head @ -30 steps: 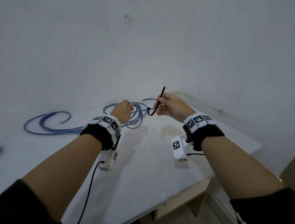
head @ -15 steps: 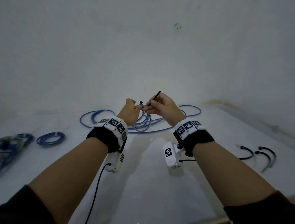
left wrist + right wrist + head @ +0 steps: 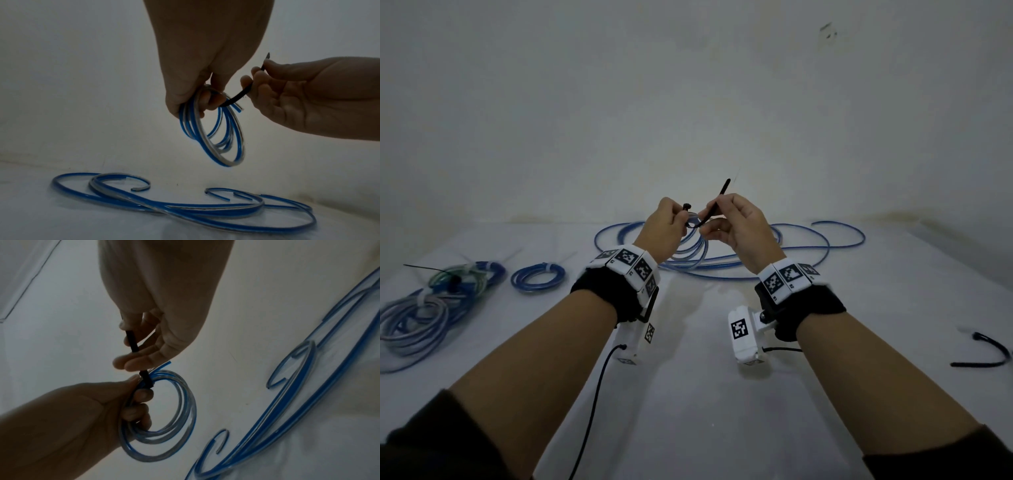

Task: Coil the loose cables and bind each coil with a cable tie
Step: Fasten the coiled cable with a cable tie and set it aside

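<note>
My left hand (image 3: 666, 228) grips a small coil of blue and clear cable (image 3: 218, 134) (image 3: 164, 415) above the table; the coil hangs below its fingers. A black cable tie (image 3: 717, 204) (image 3: 238, 97) (image 3: 133, 344) runs round the coil's top strands. My right hand (image 3: 732, 224) pinches the tie's tail, whose tip points up and away. The tie's head (image 3: 687, 206) sticks up beside my left thumb. Loose blue cables (image 3: 791, 246) (image 3: 174, 209) (image 3: 287, 402) lie on the white table behind and below both hands.
Bound coils lie at the left: a small blue one (image 3: 538, 277) and a pile of blue, green and grey ones (image 3: 431, 308). A spare black cable tie (image 3: 986, 353) lies at the right edge. A white wall (image 3: 688, 102) rises behind the table (image 3: 688, 394).
The view has swung left, bringing the bound coils into sight. Both hands have risen a little, and the tie's tail now stands higher in my right hand.
</note>
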The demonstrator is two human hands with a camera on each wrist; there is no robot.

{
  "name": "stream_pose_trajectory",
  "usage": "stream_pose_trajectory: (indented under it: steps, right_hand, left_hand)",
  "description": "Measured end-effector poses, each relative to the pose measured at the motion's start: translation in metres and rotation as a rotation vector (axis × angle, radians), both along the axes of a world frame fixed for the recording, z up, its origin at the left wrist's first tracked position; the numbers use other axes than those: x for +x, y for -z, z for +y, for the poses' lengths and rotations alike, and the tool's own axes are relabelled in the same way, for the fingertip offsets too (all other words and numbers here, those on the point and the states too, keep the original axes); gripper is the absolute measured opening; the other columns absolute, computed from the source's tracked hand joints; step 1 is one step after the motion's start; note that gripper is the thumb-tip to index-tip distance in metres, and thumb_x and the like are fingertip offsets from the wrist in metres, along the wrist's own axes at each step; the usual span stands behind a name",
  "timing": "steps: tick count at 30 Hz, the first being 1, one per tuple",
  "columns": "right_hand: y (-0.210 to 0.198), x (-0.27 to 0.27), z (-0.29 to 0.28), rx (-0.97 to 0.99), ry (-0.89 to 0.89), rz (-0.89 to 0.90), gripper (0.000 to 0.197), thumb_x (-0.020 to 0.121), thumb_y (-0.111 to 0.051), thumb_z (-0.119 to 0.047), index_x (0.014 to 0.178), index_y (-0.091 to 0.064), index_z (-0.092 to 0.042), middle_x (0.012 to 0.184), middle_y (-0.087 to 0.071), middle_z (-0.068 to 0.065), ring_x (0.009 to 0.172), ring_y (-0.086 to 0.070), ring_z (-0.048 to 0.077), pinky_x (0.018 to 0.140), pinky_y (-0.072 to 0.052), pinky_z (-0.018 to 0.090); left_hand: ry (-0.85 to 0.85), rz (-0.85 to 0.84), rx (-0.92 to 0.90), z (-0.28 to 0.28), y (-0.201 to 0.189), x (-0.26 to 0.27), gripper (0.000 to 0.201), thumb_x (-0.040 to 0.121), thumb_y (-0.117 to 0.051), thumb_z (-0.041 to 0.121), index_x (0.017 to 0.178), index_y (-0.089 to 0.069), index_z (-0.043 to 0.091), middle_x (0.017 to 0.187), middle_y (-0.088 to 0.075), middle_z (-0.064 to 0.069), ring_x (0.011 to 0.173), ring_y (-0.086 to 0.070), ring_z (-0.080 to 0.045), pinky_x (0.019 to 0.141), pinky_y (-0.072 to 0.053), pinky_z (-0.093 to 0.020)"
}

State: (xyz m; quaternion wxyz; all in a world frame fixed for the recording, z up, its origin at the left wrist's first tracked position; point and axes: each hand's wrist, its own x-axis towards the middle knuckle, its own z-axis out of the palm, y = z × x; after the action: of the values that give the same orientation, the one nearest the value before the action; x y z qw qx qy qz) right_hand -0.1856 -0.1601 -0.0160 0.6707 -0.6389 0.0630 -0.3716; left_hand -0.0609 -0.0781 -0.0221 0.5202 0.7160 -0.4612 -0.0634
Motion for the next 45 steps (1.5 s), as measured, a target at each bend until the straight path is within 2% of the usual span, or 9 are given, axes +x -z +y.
stream_pose_trajectory:
  steps: [6,9,12,15,18,23,26,29,45]
  right_hand:
    - [0.006,0.014,-0.003,0.142,0.036,-0.064,0.02,0.098,-0.046,-0.02,0.085,-0.054,-0.008,0.073,-0.061,0.006,0.048,-0.05,0.013,0.052,-0.046,0.022]
    - [0.008,0.021,-0.006,0.164,0.079,-0.085,0.01,0.095,-0.052,-0.012,0.085,-0.055,-0.011,0.065,-0.057,0.004,0.044,-0.042,0.01,0.048,-0.04,0.019]
    - [0.011,0.027,-0.011,0.216,0.122,-0.13,0.011,0.093,-0.053,-0.009,0.083,-0.055,-0.012,0.058,-0.056,0.001,0.04,-0.035,0.008,0.043,-0.033,0.018]
    - [0.017,0.029,-0.014,0.272,0.126,-0.175,0.008,0.092,-0.055,-0.008,0.085,-0.057,-0.012,0.055,-0.055,0.0,0.039,-0.034,0.007,0.043,-0.026,0.019]
    - [0.02,0.03,-0.017,0.275,0.167,-0.174,0.006,0.09,-0.058,-0.008,0.085,-0.059,-0.012,0.058,-0.052,0.004,0.039,-0.039,0.004,0.042,-0.028,0.017]
    - [0.023,0.031,-0.023,0.208,0.21,-0.109,0.008,0.089,-0.061,-0.013,0.082,-0.059,-0.01,0.058,-0.051,0.004,0.039,-0.038,0.004,0.042,-0.027,0.018]
    - [0.021,0.03,-0.027,0.166,0.197,-0.056,0.011,0.09,-0.058,-0.009,0.079,-0.057,-0.009,0.056,-0.054,0.002,0.039,-0.035,0.007,0.043,-0.026,0.021]
    - [0.019,0.027,-0.03,0.117,0.186,0.002,0.011,0.09,-0.057,-0.006,0.078,-0.057,-0.007,0.055,-0.054,0.001,0.039,-0.035,0.007,0.043,-0.027,0.02]
    - [0.023,0.023,-0.028,0.069,0.174,0.114,0.011,0.087,-0.059,-0.005,0.077,-0.062,-0.005,0.055,-0.053,0.004,0.039,-0.034,0.007,0.042,-0.028,0.019]
  left_hand:
    - [-0.068,-0.169,-0.04,-0.001,-0.001,0.011,0.006,0.097,-0.044,0.017,0.093,-0.043,0.012,0.09,-0.055,-0.004,0.081,-0.049,-0.018,0.061,-0.027,-0.02]
    - [-0.071,-0.222,-0.076,-0.006,0.0,0.015,0.008,0.096,-0.046,0.017,0.095,-0.048,0.009,0.089,-0.056,-0.005,0.079,-0.049,-0.018,0.058,-0.03,-0.018]
    - [-0.084,-0.231,-0.145,-0.013,0.003,0.016,0.013,0.094,-0.049,0.015,0.097,-0.053,0.003,0.087,-0.055,-0.002,0.074,-0.047,-0.015,0.059,-0.034,-0.006]
    - [-0.083,-0.219,-0.209,-0.019,0.004,0.014,0.011,0.093,-0.051,0.012,0.095,-0.055,0.001,0.087,-0.055,-0.002,0.074,-0.048,-0.012,0.063,-0.036,-0.006]
    - [-0.064,-0.2,-0.242,-0.025,0.006,0.012,0.01,0.091,-0.054,0.01,0.096,-0.057,0.001,0.091,-0.059,-0.008,0.082,-0.054,-0.016,0.07,-0.039,-0.01]
    - [-0.048,-0.177,-0.257,-0.03,0.011,0.012,0.01,0.089,-0.055,0.008,0.096,-0.06,0.003,0.098,-0.063,-0.013,0.09,-0.059,-0.019,0.08,-0.047,-0.024]
    - [-0.075,-0.149,-0.272,-0.033,0.013,0.017,0.01,0.09,-0.055,0.008,0.097,-0.06,0.003,0.098,-0.063,-0.01,0.086,-0.058,-0.015,0.076,-0.045,-0.013]
    - [-0.093,-0.137,-0.281,-0.032,0.015,0.019,0.01,0.09,-0.055,0.008,0.097,-0.061,0.003,0.093,-0.061,-0.005,0.078,-0.055,-0.003,0.069,-0.041,-0.005]
    - [-0.068,-0.185,-0.256,-0.031,0.022,0.014,0.011,0.089,-0.056,0.006,0.096,-0.062,0.0,0.091,-0.058,-0.003,0.076,-0.053,0.001,0.069,-0.04,-0.003]
